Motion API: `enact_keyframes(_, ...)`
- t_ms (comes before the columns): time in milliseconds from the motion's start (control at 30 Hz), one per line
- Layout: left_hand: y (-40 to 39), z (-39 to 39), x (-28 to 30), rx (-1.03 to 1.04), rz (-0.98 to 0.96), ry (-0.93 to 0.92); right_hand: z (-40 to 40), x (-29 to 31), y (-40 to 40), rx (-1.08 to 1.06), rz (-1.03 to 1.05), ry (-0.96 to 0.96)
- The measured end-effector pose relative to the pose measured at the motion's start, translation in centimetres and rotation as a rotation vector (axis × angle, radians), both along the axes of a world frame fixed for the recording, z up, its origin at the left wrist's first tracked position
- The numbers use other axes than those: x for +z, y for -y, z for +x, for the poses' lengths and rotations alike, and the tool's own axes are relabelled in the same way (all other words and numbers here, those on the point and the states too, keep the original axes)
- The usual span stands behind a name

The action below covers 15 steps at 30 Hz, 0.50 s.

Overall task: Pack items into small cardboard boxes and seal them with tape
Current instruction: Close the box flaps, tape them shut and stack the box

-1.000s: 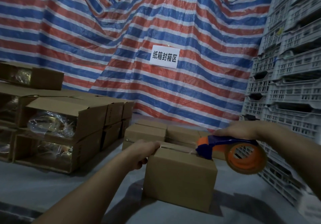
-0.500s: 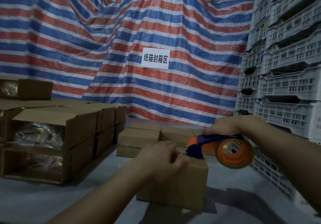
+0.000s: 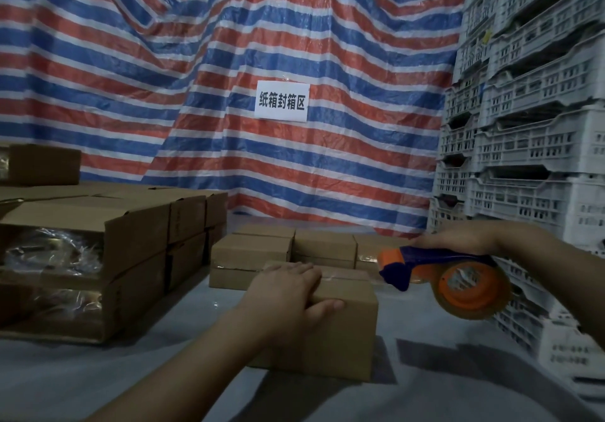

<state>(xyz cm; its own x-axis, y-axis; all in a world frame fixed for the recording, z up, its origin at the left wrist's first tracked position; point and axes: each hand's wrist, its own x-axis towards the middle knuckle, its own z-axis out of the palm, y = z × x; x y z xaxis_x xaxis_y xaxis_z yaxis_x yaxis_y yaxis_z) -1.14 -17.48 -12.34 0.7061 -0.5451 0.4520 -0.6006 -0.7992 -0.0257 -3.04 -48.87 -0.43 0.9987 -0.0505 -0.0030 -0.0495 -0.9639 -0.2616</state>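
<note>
Surface: a grey table (image 3: pixel 442 389) carried the cardboard boxes.
Room: a red, white and blue striped tarp (image 3: pixel 294 166) hung behind, with a white paper sign (image 3: pixel 281 101) fixed to it; white plastic crates (image 3: pixel 530 146) were stacked at the right.
Other boxes: open cartons (image 3: pixel 131 244) with clear-wrapped contents stood at the left; closed small boxes (image 3: pixel 288 251) lay further back.
Box: the small cardboard box (image 3: pixel 343 330) sat nearest, flaps closed, a clear tape strip along its top seam.
Left hand (image 3: pixel 288 294): fingers straight, pressed flat on the box top, thumb over its front edge.
Right hand (image 3: pixel 465 238): fingers clasped around the tape dispenser (image 3: pixel 442 274), held just right of the box and clear of it.
</note>
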Motion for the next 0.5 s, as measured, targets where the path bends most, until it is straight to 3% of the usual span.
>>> enact_keyframes(233, 0.8, -0.8, 1.2, 0.039, 0.033, -0.099, 0.4, -4.7, 0.7, 0.129, 0.167, 0.031)
enact_keyframes(333, 2.6, -1.1, 2.1, 0.068, 0.085, -0.061, 0.5, -5.4, 1.2, 0.161, 0.193, 0.085)
enact_keyframes(500, 5.8, -1.6, 1.9, -0.172, 0.11, -0.115, 0.1, -5.5, 1.0, 0.231, 0.216, 0.083)
